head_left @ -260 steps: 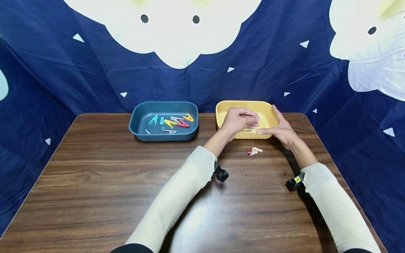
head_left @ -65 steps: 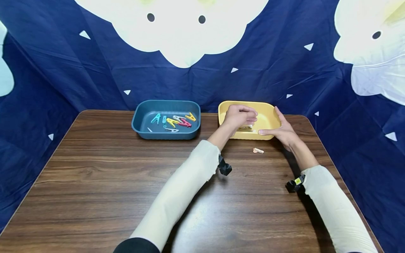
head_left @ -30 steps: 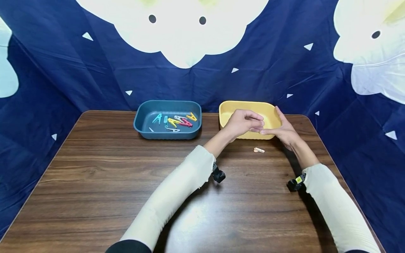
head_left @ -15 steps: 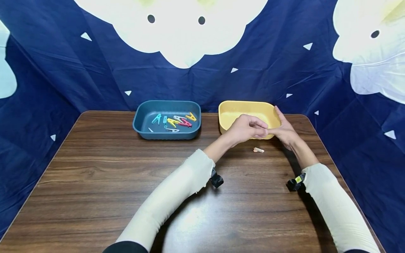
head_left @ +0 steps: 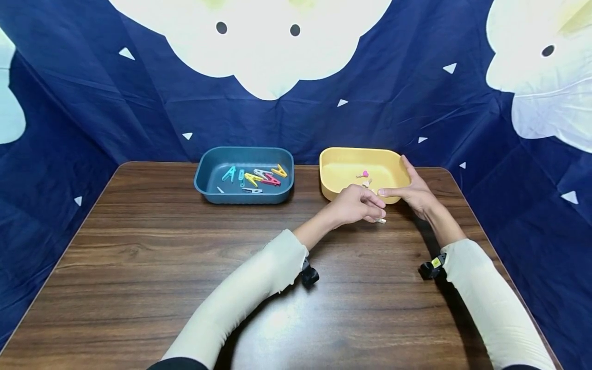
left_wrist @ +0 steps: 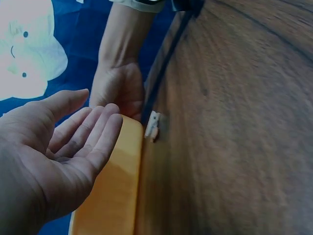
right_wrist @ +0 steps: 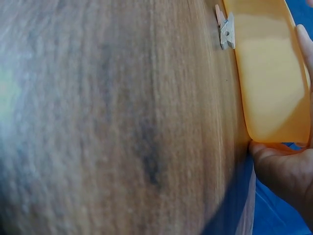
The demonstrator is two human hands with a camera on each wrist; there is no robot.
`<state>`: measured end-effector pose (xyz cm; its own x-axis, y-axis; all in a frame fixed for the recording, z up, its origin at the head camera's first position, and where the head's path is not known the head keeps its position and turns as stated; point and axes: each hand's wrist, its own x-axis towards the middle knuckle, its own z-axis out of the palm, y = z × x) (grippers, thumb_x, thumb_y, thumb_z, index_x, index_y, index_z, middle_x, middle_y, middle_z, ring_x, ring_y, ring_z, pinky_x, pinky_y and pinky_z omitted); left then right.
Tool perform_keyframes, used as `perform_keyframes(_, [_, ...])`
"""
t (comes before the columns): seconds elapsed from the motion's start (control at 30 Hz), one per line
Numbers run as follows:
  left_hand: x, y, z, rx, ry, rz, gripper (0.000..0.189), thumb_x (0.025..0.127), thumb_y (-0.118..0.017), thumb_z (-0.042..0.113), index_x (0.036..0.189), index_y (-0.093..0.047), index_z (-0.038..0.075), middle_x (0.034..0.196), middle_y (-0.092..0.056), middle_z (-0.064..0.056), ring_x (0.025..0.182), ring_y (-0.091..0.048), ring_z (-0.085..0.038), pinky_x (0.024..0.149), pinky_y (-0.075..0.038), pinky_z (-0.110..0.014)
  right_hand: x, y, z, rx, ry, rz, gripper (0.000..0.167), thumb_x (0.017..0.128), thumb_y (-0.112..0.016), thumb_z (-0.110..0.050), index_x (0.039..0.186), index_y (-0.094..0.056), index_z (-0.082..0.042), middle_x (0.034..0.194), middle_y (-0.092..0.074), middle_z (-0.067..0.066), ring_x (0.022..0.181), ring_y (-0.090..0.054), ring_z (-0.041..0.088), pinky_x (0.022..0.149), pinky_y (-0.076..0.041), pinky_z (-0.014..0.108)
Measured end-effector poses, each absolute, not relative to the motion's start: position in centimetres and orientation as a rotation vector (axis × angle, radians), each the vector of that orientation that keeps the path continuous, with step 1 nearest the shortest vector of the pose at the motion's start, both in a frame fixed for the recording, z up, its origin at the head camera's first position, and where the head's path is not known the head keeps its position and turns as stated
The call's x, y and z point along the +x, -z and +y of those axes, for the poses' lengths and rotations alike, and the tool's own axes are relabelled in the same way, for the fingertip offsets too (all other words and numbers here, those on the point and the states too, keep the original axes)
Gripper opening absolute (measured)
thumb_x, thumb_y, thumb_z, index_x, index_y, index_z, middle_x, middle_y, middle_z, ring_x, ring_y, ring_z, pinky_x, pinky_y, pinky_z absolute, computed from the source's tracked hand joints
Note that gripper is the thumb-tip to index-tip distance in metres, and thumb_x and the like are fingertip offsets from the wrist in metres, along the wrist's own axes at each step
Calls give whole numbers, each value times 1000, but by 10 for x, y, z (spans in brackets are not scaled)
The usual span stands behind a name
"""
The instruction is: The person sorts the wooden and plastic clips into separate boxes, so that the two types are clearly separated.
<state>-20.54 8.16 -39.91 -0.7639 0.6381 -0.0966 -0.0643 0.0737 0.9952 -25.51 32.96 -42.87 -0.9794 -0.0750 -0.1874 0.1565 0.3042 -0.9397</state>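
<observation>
My left hand (head_left: 361, 204) is just in front of the yellow bin, its fingers loosely bent above a small wooden clothespin (head_left: 381, 221) on the table. In the left wrist view a gap shows between those fingers and the clothespin (left_wrist: 152, 126). My right hand (head_left: 416, 195) grips the right end of the yellow bin (head_left: 330, 191), thumb at the near rim and fingers along the outer side. Inside the bin lie a clothespin with a pink heart (head_left: 365, 173) and a pale clothespin (head_left: 367, 183). The right wrist view shows the clothespin (right_wrist: 226, 32) beside the bin wall.
A dark blue bin (head_left: 203, 187) stands left of the yellow one, holding several plastic clothespins in turquoise, yellow, white and red. Both bins are at the back edge of the wooden table (head_left: 152, 267). Behind hangs a blue cloth (head_left: 152, 113) with white clouds.
My left hand has moved from over the yellow bin forward and down to the table clothespin. The pink-heart clothespin, earlier on the table, is in the bin. My right hand stays on the bin.
</observation>
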Motion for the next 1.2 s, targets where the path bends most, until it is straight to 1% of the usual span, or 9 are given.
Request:
perform_keyframes(0.2, [-205,408,78,557,-1700,1911,32,102,-80,-1,129,-75,-17,120,-83,-28,115,-81,-48,97,-70,-45,-257,432,333,77,1727,2384,140,93,-91,-4,182,14,-33,193,8,1,175,-22,29,144,-23,41])
perform_keyframes(0.37, [-204,416,75,559,-1647,1997,30,99,-84,2,126,-80,-11,110,-86,-19,91,-81,-27,88,-71,-40,-256,433,332,84,1738,2376,141,92,-91,-2,182,13,-33,193,5,1,175,-24,28,144,-23,42])
perform_keyframes(0.47, [-204,421,74,564,-1622,2047,29,97,-86,2,123,-82,-8,101,-85,-15,79,-72,-16,77,-66,-32,-256,432,332,85,1720,2389,141,92,-91,-3,182,14,-33,193,5,2,175,-23,29,144,-22,43])
perform_keyframes(0.57, [-203,426,74,554,-1614,2087,28,95,-88,2,121,-82,-7,101,-84,-15,78,-68,-9,70,-57,-21,-257,431,332,85,1706,2397,142,92,-92,-4,182,14,-33,193,4,3,175,-22,29,144,-21,43])
perform_keyframes(0.73, [-201,430,75,506,-1599,2163,31,91,-91,3,120,-83,-5,113,-84,-18,89,-67,-4,78,-53,-13,-258,432,331,79,1724,2379,143,91,-92,-3,182,13,-32,193,4,2,175,-23,28,144,-22,43])
perform_keyframes(0.83, [-200,431,78,471,-1553,2207,34,91,-93,5,123,-83,-2,116,-84,-16,90,-66,-4,78,-52,-13,-259,433,331,80,1729,2374,143,91,-92,-3,182,13,-32,193,4,2,175,-23,28,144,-21,42])
perform_keyframes(0.93, [-199,432,82,462,-1448,2287,38,92,-94,10,127,-83,2,115,-84,-10,92,-65,-3,81,-52,-13,-260,433,331,80,1727,2378,143,91,-92,-2,182,14,-32,193,5,2,175,-22,28,144,-22,41])
perform_keyframes(1.07, [-200,432,87,433,-1412,2307,37,91,-95,10,125,-84,4,107,-82,-3,83,-66,-2,78,-58,-15,-260,432,330,75,1737,2371,142,91,-92,-1,182,13,-31,193,5,2,175,-23,27,144,-23,41])
perform_keyframes(1.2, [-205,440,93,363,-1461,2295,21,89,-96,8,108,-86,7,89,-78,3,66,-68,-4,64,-60,-20,-260,431,330,77,1735,2372,142,91,-92,-1,182,13,-31,193,5,2,174,-24,28,143,-23,41])
